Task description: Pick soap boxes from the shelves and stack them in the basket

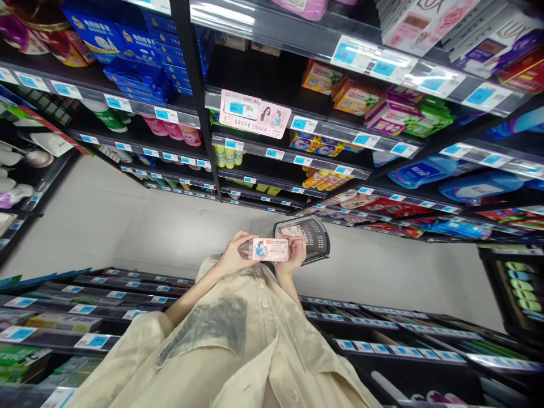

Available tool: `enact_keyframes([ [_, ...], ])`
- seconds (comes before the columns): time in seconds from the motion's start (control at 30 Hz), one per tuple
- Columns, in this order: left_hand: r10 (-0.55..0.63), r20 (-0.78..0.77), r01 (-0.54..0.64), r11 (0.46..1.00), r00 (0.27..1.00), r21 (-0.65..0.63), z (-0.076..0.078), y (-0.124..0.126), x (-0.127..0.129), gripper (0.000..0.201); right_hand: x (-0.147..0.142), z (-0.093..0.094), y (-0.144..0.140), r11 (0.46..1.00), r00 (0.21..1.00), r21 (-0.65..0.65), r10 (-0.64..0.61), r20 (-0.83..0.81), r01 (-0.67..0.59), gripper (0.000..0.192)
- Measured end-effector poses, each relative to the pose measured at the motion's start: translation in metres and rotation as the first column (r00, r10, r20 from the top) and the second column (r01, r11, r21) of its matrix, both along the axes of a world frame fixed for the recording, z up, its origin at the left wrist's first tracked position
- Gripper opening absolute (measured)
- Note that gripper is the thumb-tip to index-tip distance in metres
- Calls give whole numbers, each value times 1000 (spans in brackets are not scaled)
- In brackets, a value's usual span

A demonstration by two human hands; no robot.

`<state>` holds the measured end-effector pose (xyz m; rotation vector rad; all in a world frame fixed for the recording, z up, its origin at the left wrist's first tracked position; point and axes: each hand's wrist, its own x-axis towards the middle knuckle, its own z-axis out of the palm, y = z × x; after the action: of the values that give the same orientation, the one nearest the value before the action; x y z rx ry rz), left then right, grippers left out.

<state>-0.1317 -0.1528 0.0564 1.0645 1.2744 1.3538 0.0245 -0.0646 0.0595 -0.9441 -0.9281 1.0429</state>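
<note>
A pink-and-white soap pack, printed with flowers and a figure, is held level in front of my body. My left hand grips its left end, fingers and thumb at the edge. On the other end, my right hand is closed around the pack's right side. Just beyond my right hand a dark grey shopping basket is on the floor side of the view. Inside it lie similar pink-and-white soap packs. What the basket rests on is partly hidden by my hands.
Ahead stands a tall black shelf with orange and purple soap packs and a pink promotional sign. Blue detergent bottles stand to the right. More shelving runs close behind me. A grey floor aisle lies between.
</note>
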Motion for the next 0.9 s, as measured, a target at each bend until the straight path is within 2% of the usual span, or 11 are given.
enact_keyframes([
  [0.5, 10, -29, -10, 1000, 1000, -30, 5, 5, 0, 66, -3, -1, 3, 999, 999, 0, -52, 7, 52, 27],
  [0.73, -18, -9, 18, 1000, 1000, -14, 0, 11, -4, 70, -2, -2, 6, 998, 996, -24, -53, 73, 55, 26],
  [0.9, -45, 12, 45, 999, 999, 1, -2, 13, -5, 71, -1, -3, 8, 999, 999, -19, -49, 22, 50, 25],
])
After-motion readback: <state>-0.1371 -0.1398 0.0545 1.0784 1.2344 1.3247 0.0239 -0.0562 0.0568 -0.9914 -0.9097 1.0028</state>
